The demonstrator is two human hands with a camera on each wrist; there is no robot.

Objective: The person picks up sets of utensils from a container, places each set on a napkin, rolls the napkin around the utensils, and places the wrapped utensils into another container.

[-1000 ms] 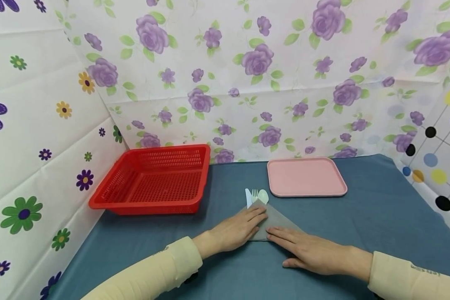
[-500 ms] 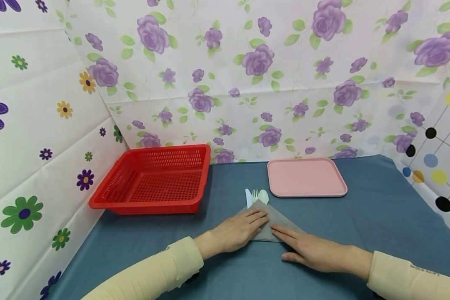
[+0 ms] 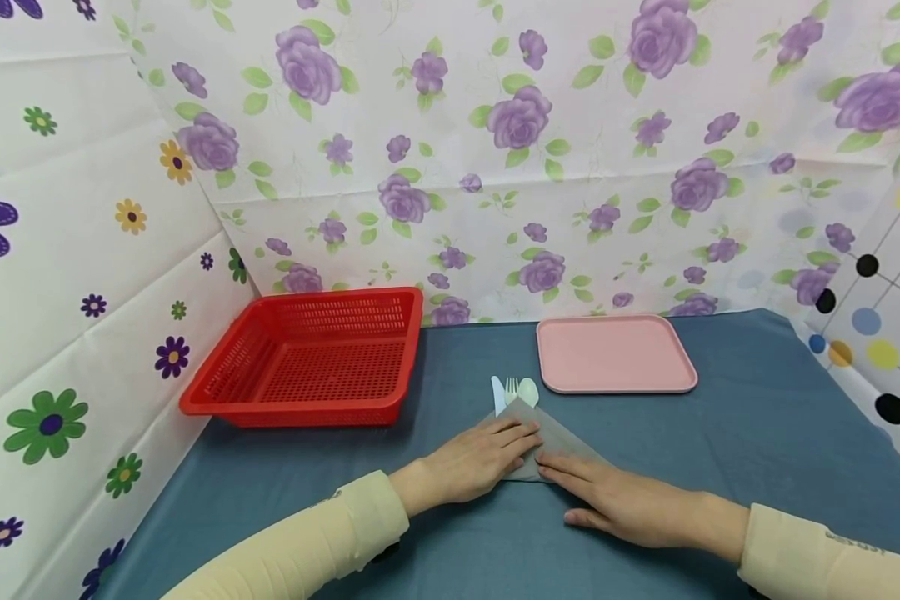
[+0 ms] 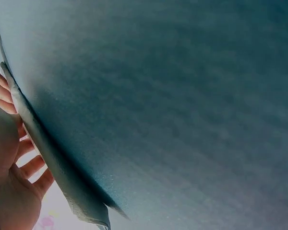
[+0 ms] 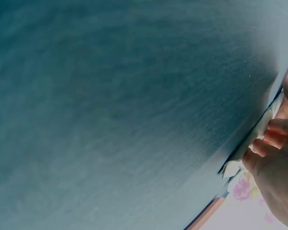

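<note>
A grey napkin (image 3: 566,437), folded to a triangle with its tip pointing away, lies on the blue cloth in the head view. From under its far tip stick out the upper ends of a pale plastic knife (image 3: 498,394), a fork (image 3: 511,389) and a spoon (image 3: 528,391); their handles are hidden. My left hand (image 3: 468,461) rests flat on the napkin's left part, fingers extended. My right hand (image 3: 622,498) has its straight fingertips on the right part, thumb spread. In the left wrist view the napkin's edge (image 4: 62,177) runs beneath the fingers.
A red perforated basket (image 3: 300,417) stands at the back left of the blue cloth-covered table (image 3: 465,350). Toward the back right lies a pink tray (image 3: 615,354). Floral curtains (image 3: 450,167) enclose the back and sides.
My right fingertips slide slightly right along the napkin, then back a little left. The left hand shifts slightly to the right on it. The cutlery stays put.
</note>
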